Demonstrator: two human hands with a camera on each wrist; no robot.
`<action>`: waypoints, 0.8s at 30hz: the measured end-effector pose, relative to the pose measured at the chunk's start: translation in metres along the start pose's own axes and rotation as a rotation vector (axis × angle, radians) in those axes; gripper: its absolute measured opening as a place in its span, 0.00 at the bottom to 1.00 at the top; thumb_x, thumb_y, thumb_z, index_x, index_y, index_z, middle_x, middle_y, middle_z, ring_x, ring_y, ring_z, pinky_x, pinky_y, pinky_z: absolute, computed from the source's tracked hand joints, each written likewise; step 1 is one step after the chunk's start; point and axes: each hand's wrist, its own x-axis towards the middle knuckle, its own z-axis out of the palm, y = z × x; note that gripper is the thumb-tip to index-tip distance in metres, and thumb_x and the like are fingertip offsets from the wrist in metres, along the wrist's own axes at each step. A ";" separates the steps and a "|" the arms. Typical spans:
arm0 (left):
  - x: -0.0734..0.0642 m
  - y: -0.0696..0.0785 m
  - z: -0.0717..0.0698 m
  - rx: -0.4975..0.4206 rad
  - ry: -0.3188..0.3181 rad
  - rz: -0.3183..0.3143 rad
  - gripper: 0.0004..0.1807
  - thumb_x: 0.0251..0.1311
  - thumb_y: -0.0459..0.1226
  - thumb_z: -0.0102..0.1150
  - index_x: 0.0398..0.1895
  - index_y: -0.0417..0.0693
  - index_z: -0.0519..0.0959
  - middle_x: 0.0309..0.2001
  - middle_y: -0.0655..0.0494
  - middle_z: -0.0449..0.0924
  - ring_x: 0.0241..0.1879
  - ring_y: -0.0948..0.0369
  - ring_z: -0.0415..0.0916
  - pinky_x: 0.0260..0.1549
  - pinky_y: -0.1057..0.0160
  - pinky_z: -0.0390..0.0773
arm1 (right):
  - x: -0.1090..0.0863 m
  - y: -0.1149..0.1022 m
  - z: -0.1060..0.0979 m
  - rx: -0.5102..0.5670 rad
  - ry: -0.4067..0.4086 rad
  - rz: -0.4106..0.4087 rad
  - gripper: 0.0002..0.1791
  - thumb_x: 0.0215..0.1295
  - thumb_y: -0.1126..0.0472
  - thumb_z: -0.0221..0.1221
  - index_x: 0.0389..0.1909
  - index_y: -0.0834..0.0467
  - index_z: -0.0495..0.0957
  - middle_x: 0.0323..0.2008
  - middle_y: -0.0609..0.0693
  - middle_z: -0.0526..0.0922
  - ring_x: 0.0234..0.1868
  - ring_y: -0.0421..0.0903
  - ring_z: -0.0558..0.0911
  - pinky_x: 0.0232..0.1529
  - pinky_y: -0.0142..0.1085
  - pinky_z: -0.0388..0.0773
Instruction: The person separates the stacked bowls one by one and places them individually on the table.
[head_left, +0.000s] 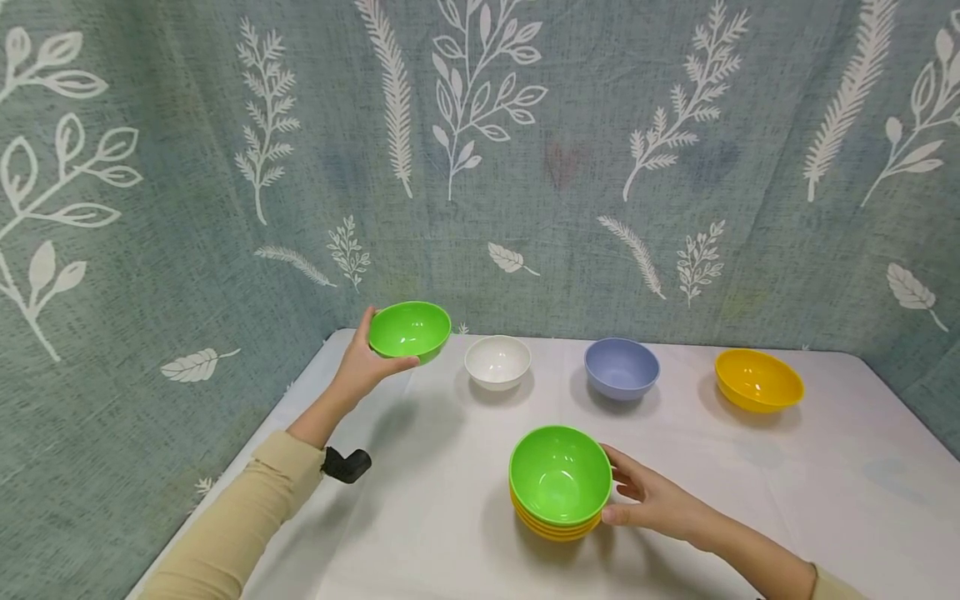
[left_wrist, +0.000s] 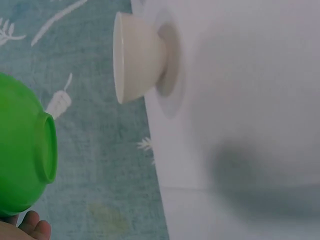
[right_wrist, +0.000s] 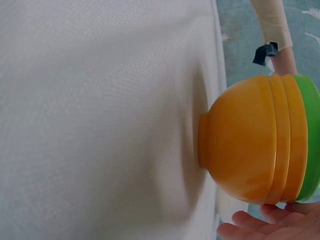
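In the head view my left hand grips a green bowl by its side, raised above the table's far left. The left wrist view shows the foot ring of that green bowl and some fingertips beneath it. At the front middle stands a stack of yellow bowls with another green bowl on top. My right hand rests against the stack's right side, fingers loosely extended. From the right wrist, the yellow bowls show nested, with fingertips touching near their rims.
Along the back of the white-covered table stand a white bowl, a blue bowl and a yellow bowl, set apart. A patterned grey-green cloth hangs behind and to the left.
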 end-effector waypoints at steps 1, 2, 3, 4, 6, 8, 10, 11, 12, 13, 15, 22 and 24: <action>0.001 -0.002 0.000 -0.003 0.004 -0.004 0.63 0.45 0.46 0.69 0.72 0.55 0.30 0.72 0.46 0.40 0.67 0.45 0.48 0.57 0.45 0.65 | 0.000 0.000 0.000 -0.001 -0.001 -0.002 0.45 0.60 0.55 0.59 0.69 0.68 0.44 0.67 0.68 0.50 0.64 0.67 0.56 0.60 0.60 0.55; 0.002 -0.004 -0.001 -0.008 0.006 -0.010 0.62 0.46 0.46 0.69 0.72 0.55 0.29 0.71 0.45 0.40 0.67 0.44 0.48 0.57 0.45 0.64 | 0.001 0.000 -0.001 -0.003 -0.001 -0.003 0.45 0.60 0.55 0.59 0.69 0.68 0.44 0.67 0.68 0.50 0.64 0.67 0.56 0.60 0.60 0.55; 0.003 -0.005 -0.001 -0.011 0.008 -0.015 0.63 0.46 0.46 0.69 0.72 0.56 0.29 0.71 0.45 0.39 0.67 0.44 0.47 0.57 0.44 0.64 | 0.001 0.000 -0.001 -0.005 0.000 -0.001 0.45 0.60 0.55 0.59 0.69 0.68 0.44 0.67 0.68 0.50 0.64 0.67 0.56 0.60 0.60 0.56; 0.003 -0.007 -0.001 -0.011 0.010 -0.019 0.63 0.46 0.46 0.69 0.72 0.56 0.29 0.71 0.44 0.39 0.67 0.44 0.47 0.57 0.44 0.64 | 0.001 0.000 -0.001 -0.006 -0.001 0.002 0.45 0.60 0.55 0.59 0.69 0.68 0.44 0.67 0.68 0.50 0.64 0.67 0.56 0.60 0.60 0.56; 0.005 -0.010 -0.001 -0.011 0.015 -0.024 0.63 0.46 0.47 0.69 0.72 0.56 0.29 0.71 0.43 0.39 0.67 0.44 0.47 0.57 0.44 0.63 | 0.001 0.000 -0.001 -0.008 -0.001 0.005 0.45 0.60 0.55 0.59 0.69 0.68 0.44 0.67 0.68 0.50 0.64 0.67 0.57 0.60 0.60 0.56; 0.007 -0.013 0.000 -0.012 0.022 -0.030 0.63 0.45 0.47 0.69 0.72 0.57 0.29 0.71 0.44 0.39 0.67 0.44 0.46 0.57 0.43 0.63 | 0.001 -0.001 -0.001 -0.008 0.000 0.010 0.45 0.60 0.55 0.60 0.69 0.68 0.44 0.67 0.69 0.50 0.64 0.67 0.57 0.60 0.60 0.56; 0.010 -0.017 0.000 -0.016 0.028 -0.036 0.63 0.45 0.48 0.69 0.72 0.57 0.29 0.72 0.45 0.38 0.68 0.44 0.46 0.58 0.43 0.62 | 0.001 -0.001 -0.001 -0.006 0.001 0.011 0.45 0.59 0.56 0.60 0.69 0.68 0.44 0.67 0.69 0.50 0.64 0.68 0.56 0.60 0.60 0.55; 0.011 -0.019 0.000 -0.019 0.031 -0.042 0.63 0.45 0.48 0.69 0.72 0.57 0.29 0.72 0.46 0.37 0.68 0.44 0.45 0.58 0.43 0.62 | 0.001 -0.001 -0.001 -0.005 0.002 0.011 0.45 0.59 0.56 0.60 0.69 0.68 0.44 0.67 0.69 0.50 0.64 0.68 0.56 0.60 0.60 0.55; 0.012 -0.021 0.000 -0.020 0.034 -0.050 0.63 0.46 0.48 0.69 0.72 0.57 0.29 0.72 0.47 0.36 0.68 0.44 0.45 0.58 0.43 0.61 | 0.001 -0.001 -0.001 -0.003 0.002 0.011 0.45 0.59 0.56 0.60 0.69 0.68 0.44 0.67 0.69 0.49 0.64 0.68 0.56 0.60 0.61 0.55; 0.013 -0.023 0.000 -0.021 0.038 -0.058 0.63 0.46 0.47 0.69 0.72 0.56 0.29 0.72 0.48 0.35 0.68 0.44 0.44 0.59 0.43 0.61 | 0.001 -0.001 -0.001 -0.003 0.002 0.010 0.45 0.59 0.57 0.60 0.69 0.68 0.44 0.67 0.69 0.49 0.64 0.68 0.56 0.60 0.61 0.55; 0.015 -0.026 0.000 -0.023 0.042 -0.072 0.63 0.46 0.47 0.68 0.71 0.55 0.28 0.73 0.50 0.33 0.68 0.44 0.43 0.59 0.43 0.60 | 0.001 -0.001 -0.002 -0.004 0.000 0.002 0.45 0.59 0.57 0.60 0.69 0.68 0.44 0.67 0.69 0.50 0.64 0.68 0.56 0.60 0.61 0.55; 0.019 -0.035 0.001 -0.078 0.070 -0.136 0.61 0.49 0.44 0.67 0.71 0.53 0.27 0.72 0.47 0.34 0.68 0.44 0.45 0.60 0.46 0.59 | 0.002 0.001 -0.002 -0.005 -0.004 0.002 0.45 0.60 0.57 0.59 0.69 0.68 0.44 0.67 0.69 0.50 0.64 0.68 0.56 0.60 0.61 0.55; 0.020 -0.039 0.000 -0.085 0.082 -0.157 0.61 0.50 0.43 0.66 0.71 0.54 0.26 0.72 0.46 0.34 0.68 0.44 0.45 0.61 0.46 0.59 | 0.002 0.002 -0.002 -0.002 -0.005 0.016 0.45 0.60 0.56 0.60 0.69 0.68 0.44 0.67 0.69 0.49 0.64 0.68 0.56 0.60 0.60 0.55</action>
